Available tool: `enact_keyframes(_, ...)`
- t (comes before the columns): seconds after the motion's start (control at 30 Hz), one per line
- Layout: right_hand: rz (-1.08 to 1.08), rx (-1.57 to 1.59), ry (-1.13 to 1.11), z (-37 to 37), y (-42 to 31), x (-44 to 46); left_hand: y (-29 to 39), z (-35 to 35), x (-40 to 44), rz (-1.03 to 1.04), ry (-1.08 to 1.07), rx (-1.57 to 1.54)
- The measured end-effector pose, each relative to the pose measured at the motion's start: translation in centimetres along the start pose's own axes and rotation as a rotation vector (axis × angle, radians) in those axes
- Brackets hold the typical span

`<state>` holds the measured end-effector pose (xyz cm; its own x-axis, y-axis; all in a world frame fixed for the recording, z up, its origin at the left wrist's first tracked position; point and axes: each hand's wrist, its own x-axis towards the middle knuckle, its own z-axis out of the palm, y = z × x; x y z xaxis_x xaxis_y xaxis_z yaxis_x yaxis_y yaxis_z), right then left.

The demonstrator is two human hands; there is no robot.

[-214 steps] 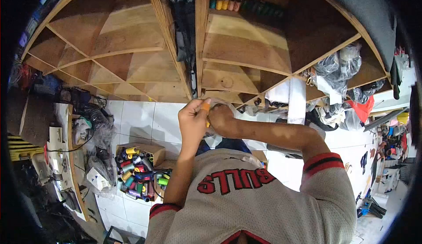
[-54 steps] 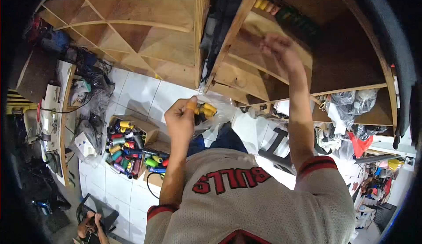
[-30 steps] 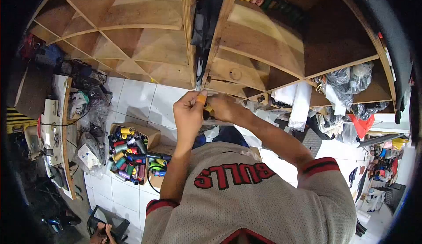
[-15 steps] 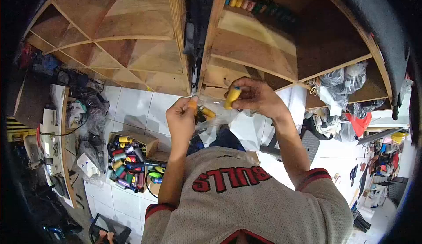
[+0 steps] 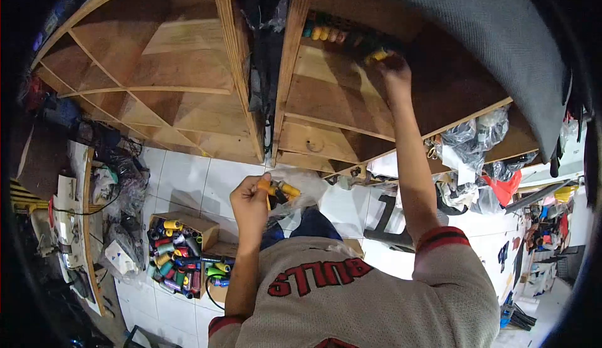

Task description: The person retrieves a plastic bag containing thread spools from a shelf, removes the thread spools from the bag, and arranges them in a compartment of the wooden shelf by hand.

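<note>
My right hand [image 5: 394, 72] reaches into the upper right shelf compartment, closed around a yellow thread spool [image 5: 378, 55]. A row of thread spools [image 5: 332, 35] in yellow, pink and dark colours stands on that shelf, beside the hand. Lower down, in front of my body, my left hand [image 5: 249, 199] pinches a clear plastic bag [image 5: 307, 185] together with an orange thread spool [image 5: 264, 187]. Inside the bag, a yellow spool [image 5: 288, 190] shows through the plastic.
Wooden shelving [image 5: 188, 106] with several compartments spans the front. A cardboard box [image 5: 204, 227] full of coloured thread spools sits on the tiled floor at left. Grey fabric [image 5: 489, 28] hangs at upper right, above plastic-wrapped bundles [image 5: 486, 135]. A sewing machine [image 5: 68, 207] is at far left.
My right hand has moved up and forward from beside the bag into the shelf compartment, carrying the yellow spool. My left hand stays low with the bag, slightly lower in view.
</note>
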<state>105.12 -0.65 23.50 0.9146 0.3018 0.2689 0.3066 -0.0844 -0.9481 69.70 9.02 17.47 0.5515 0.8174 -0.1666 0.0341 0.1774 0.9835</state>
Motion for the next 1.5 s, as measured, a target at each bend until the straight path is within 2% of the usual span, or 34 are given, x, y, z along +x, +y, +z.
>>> enact_keyframes(0.1,-0.069,-0.702,-0.111,-0.2,6.3,6.2,0.0,0.0,0.0,-0.005,-0.008,0.046)
enact_keyframes(0.2,-0.135,-0.915,-0.021,1.7,7.9,7.6,0.2,0.1,-0.2,-0.034,0.017,0.06)
enact_keyframes(0.37,-0.179,-0.958,0.132,3.9,9.2,9.2,0.3,-0.8,-0.5,-0.148,0.04,0.046)
enact_keyframes(0.5,-0.193,-0.972,0.197,4.7,9.5,10.0,-0.2,-0.8,-0.5,-0.032,0.113,0.036)
enact_keyframes(0.57,-0.19,-0.974,0.215,5.0,9.7,10.2,-0.5,-1.1,-0.3,-0.091,0.122,0.028)
enact_keyframes(0.63,-0.188,-0.976,0.228,5.1,9.8,10.2,0.3,-1.2,-0.5,-0.185,0.103,0.026)
enact_keyframes(0.73,-0.178,-0.969,0.245,5.3,9.9,10.1,-0.4,-1.2,-0.2,-0.062,0.135,0.091)
enact_keyframes(0.97,-0.142,-0.922,0.233,5.5,9.2,9.1,-0.7,-1.6,-0.3,-0.09,0.123,0.09)
enact_keyframes(1.07,-0.114,-0.857,0.168,3.6,13.4,10.7,-0.6,-1.7,-0.4,-0.099,0.109,0.103)
enact_keyframes(1.13,-0.061,-0.626,0.084,4.3,13.1,8.4,0.0,-1.7,-0.4,-0.091,0.097,0.134)
enact_keyframes(1.2,0.043,-0.219,-0.013,4.1,5.5,1.4,-0.1,-1.6,-0.4,-0.055,0.07,0.021)
enact_keyframes(1.23,0.065,0.079,-0.268,4.2,1.7,-2.7,-0.2,-1.6,-0.3,-0.072,0.064,0.041)
enact_keyframes(1.3,0.404,0.362,-0.579,4.2,-3.2,-8.9,0.0,-1.7,-0.4,-0.097,0.05,0.042)
enact_keyframes(1.33,0.157,0.273,-0.91,3.9,-3.5,-11.2,0.7,-1.5,-0.4,-0.099,0.041,0.024)
enact_keyframes(1.37,0.251,0.295,-1.195,4.5,-4.5,-13.6,0.9,-1.4,-0.6,-0.108,0.026,0.007)
enact_keyframes(1.4,0.268,0.139,-1.406,5.3,-6.2,-15.6,0.9,-1.5,-0.6,-0.1,0.01,0.021)
enact_keyframes(1.43,0.213,0.128,-1.51,6.4,-4.9,-18.2,0.8,-1.5,-0.6,-0.087,-0.006,0.033)
enact_keyframes(1.47,-0.14,-0.173,-1.546,7.6,-5.1,-20.0,0.7,-1.5,-0.5,-0.074,-0.022,0.044)
enact_keyframes(1.5,-0.212,-0.377,-1.465,8.4,-2.5,-22.1,0.4,-1.2,-0.6,-0.005,-0.001,0.065)
